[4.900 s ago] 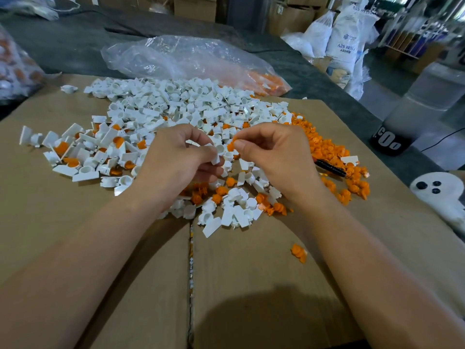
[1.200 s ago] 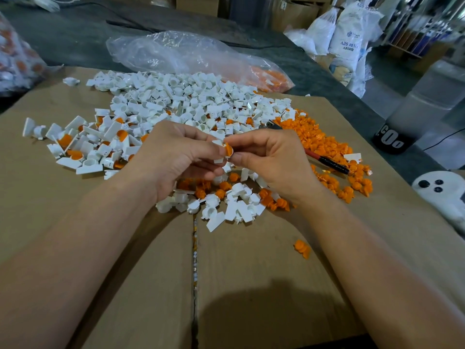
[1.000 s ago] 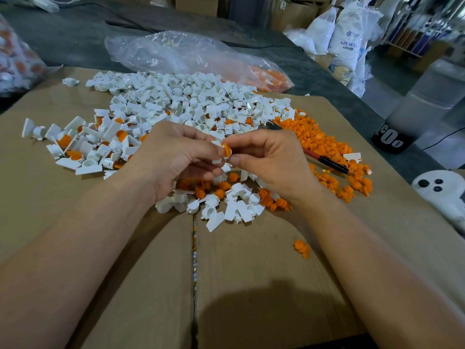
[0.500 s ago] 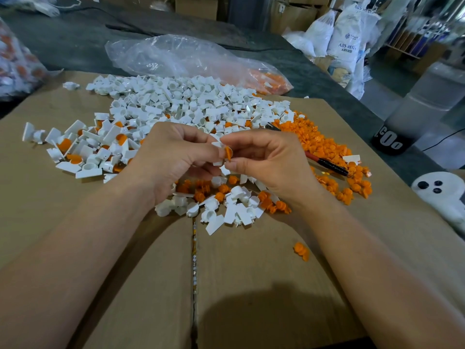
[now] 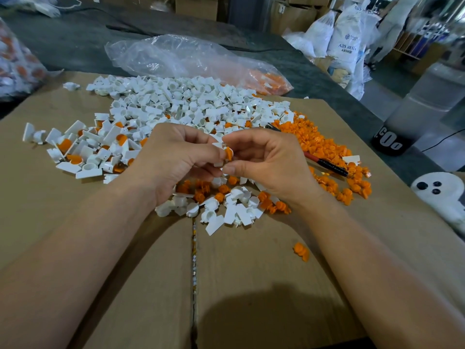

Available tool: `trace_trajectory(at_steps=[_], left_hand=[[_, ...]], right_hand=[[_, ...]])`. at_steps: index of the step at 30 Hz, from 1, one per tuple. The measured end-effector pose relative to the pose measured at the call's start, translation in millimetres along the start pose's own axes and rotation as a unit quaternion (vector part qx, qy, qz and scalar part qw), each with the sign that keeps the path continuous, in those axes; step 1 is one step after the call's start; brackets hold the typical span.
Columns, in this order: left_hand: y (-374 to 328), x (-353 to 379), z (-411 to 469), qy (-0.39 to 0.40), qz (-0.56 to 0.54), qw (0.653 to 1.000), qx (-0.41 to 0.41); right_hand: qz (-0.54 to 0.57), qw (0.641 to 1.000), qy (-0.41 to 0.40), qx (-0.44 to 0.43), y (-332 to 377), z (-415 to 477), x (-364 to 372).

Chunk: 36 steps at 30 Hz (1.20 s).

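A seam [image 5: 193, 260] runs up the middle of the cardboard [image 5: 251, 285], which covers the work surface. Right of the seam, nearest the person, lies a lone orange plug [image 5: 301, 251]. At the seam's far end sits a small mix of white and orange parts [image 5: 226, 205].

The hands are together just above that mix. The left hand [image 5: 173, 159], on the seam's left side, pinches a white clip [image 5: 218, 147] between thumb and fingertips. The right hand [image 5: 266, 162], on the seam's right side, has its finger and thumb curled round an orange cap [image 5: 228, 152]. The cap is pressed against the clip, right over the line of the seam.

Left of the seam and level with the hands is a cluster of white clips with orange caps in them [image 5: 83, 149]. Right of the seam, a red and black pen [image 5: 327, 166] lies beside a heap of orange caps [image 5: 317, 144]. Beyond the hands, straddling the seam's line, spreads a big pile of white clips [image 5: 181, 104]. Farther still, off the cardboard, lies a clear plastic bag [image 5: 176, 56].
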<state>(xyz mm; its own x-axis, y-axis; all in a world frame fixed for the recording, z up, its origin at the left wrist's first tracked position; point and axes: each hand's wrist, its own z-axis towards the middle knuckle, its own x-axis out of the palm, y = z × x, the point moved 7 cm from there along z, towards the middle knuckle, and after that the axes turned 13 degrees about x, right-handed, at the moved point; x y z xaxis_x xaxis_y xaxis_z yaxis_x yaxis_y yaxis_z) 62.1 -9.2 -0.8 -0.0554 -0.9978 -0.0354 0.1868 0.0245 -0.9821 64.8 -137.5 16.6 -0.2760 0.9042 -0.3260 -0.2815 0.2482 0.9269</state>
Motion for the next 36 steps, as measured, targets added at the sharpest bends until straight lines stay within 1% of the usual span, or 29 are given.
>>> trace_trajectory(at_steps=[5, 9, 12, 15, 18, 24, 29, 34, 36], left_hand=[[-1.6, -2.1, 0.1, -0.003, 0.016, 1.0, 0.013], [-1.8, -2.3, 0.0, -0.012, 0.001, 1.0, 0.014], [-3.1, -1.7, 0.1, -0.01, 0.009, 1.0, 0.024], [-5.1, -1.0, 0.3, -0.008, 0.011, 0.999, 0.039], [-5.9, -0.6, 0.3, -0.01, 0.024, 0.998, 0.054], [-4.9, 0.8, -0.2, -0.018, 0.031, 0.997, 0.073], [-4.7, 1.9, -1.0, -0.01, 0.025, 0.997, 0.072], [-2.0, 0.5, 0.2, -0.015, 0.008, 0.998, 0.054], [-0.4, 0.3, 0.3, -0.021, -0.006, 0.999, 0.043]], right_hand=[[0.02, 1.0, -0.004, 0.005, 1.4, -0.6, -0.9], [0.033, 0.999, -0.011, 0.012, 0.6, 0.2, -4.4], [0.041, 0.998, -0.012, 0.037, -1.7, 1.8, -5.0], [0.053, 0.995, 0.006, 0.083, -9.0, 3.4, -2.6], [0.04, 0.994, 0.02, 0.099, -10.9, 2.9, 1.6], [0.013, 0.996, -0.003, 0.092, -9.4, 3.0, -0.1], [0.02, 0.995, -0.001, 0.098, -9.4, 2.5, -1.1], [0.036, 0.993, 0.001, 0.113, -11.9, 3.2, -0.4], [0.005, 0.993, -0.005, 0.117, -11.4, 4.0, -4.9]])
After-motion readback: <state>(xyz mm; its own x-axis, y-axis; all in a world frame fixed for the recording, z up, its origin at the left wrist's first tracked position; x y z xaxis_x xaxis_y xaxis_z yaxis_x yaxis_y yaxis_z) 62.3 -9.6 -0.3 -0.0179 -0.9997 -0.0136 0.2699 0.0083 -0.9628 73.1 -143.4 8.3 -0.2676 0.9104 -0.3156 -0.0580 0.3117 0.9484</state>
